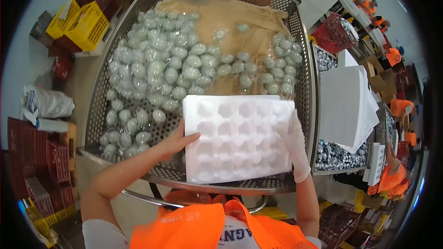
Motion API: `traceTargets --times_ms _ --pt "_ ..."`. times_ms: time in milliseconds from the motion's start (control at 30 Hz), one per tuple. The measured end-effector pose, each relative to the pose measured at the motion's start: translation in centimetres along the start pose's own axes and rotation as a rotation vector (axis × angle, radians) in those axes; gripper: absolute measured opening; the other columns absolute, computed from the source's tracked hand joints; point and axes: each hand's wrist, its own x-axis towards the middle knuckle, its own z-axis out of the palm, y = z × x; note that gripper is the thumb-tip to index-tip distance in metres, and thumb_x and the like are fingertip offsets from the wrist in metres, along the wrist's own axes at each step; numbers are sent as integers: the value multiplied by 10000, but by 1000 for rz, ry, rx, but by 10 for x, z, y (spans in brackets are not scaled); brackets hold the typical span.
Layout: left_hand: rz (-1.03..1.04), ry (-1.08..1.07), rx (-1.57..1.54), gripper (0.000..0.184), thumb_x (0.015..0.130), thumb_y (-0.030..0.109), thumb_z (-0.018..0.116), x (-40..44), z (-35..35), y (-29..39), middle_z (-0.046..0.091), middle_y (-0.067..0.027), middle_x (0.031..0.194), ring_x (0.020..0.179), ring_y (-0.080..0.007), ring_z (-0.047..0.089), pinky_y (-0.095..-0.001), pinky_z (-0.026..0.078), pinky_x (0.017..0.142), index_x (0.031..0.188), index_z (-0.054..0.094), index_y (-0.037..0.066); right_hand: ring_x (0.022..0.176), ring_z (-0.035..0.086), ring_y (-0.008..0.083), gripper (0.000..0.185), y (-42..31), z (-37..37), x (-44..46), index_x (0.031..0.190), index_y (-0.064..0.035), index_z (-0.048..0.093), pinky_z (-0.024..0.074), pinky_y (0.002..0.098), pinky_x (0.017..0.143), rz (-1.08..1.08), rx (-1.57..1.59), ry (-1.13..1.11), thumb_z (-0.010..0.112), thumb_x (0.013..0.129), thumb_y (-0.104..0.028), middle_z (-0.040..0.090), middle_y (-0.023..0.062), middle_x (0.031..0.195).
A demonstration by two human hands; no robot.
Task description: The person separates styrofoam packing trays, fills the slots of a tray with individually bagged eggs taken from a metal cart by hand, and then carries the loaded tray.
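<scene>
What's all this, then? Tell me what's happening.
A person grips white cupped packaging at its sides, bare left hand on one, gloved right hand on the other. Its visible cups are empty. It sits at the near end of a perforated metal bin, where pale greenish eggs lie loose, some on brown cloth.

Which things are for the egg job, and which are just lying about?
Likely for the job:
white egg tray, in left hand and right hand
pale green eggs
perforated metal bin

Probably lying about:
yellow crates
dark red crates
white plastic bundle
</scene>
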Motion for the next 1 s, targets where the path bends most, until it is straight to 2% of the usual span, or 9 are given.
traceTargets --times_ms 167,267,333,433,600,733,800,967,1000 --pt "-48 106 -228 787 850 196 697 13 13 -21 435 -142 1393 1288 -236 426 -394 367 1075 1473 241 41 1299 431 208 773 -33 19 8 1482 37 258 374 314 1068 119 420 42 680 835 7 421 156 1446" --pt "-15 78 -163 868 831 196 732 14 12 -23 404 -146 1422 1318 -241 398 -398 352 1090 1491 190 44 1195 513 189 678 2 8 3 1454 16 329 438 303 989 32 15 52 654 860 -22 504 131 1362" --pt "43 30 -123 945 817 212 756 11 17 -25 367 -147 1452 1345 -246 371 -397 332 1107 1507 130 48 1136 547 180 652 -31 1 -4 1440 25 343 458 299 952 85 62 -9 639 862 -29 544 132 1306" --pt "76 -54 -60 1052 800 242 784 21 19 -21 312 -152 1492 1380 -254 328 -394 302 1129 1522 42 52 1162 549 221 672 -32 2 -9 1429 40 350 455 318 966 204 -268 203 636 825 -28 552 171 1301" --pt "62 -115 -32 1147 774 335 810 32 12 -30 267 -168 1525 1415 -273 282 -394 270 1147 1529 -2 43 1252 481 416 637 -78 48 9 1399 -58 449 409 438 1027 -518 -1088 438 663 799 -41 452 269 1394" --pt "67 -107 -11 1168 760 375 815 28 12 -25 258 -187 1528 1426 -282 270 -386 267 1150 1526 6 22 1135 562 378 399 -110 125 93 1217 -90 622 445 428 964 -714 -642 -1 674 821 -89 595 175 1253" --pt "76 -93 25 1174 755 383 818 35 8 -31 259 -197 1526 1428 -287 268 -380 263 1152 1523 12 11 1078 591 359 363 -130 184 120 1184 -111 643 469 437 914 -520 -539 -262 685 825 -142 645 134 1147" --pt "112 -81 77 1184 741 379 828 41 -5 -30 284 -210 1511 1420 -296 286 -375 266 1151 1516 24 -11 949 644 290 179 -108 298 160 947 -105 679 524 396 789 -1057 -1464 -88 672 768 -91 645 133 960" --pt "105 -59 103 1188 736 378 832 45 -8 -35 290 -212 1508 1417 -297 292 -375 270 1149 1514 26 -17 933 645 278 182 -110 303 164 937 -108 669 526 395 770 -1025 -1427 -136 670 758 -79 643 126 946"
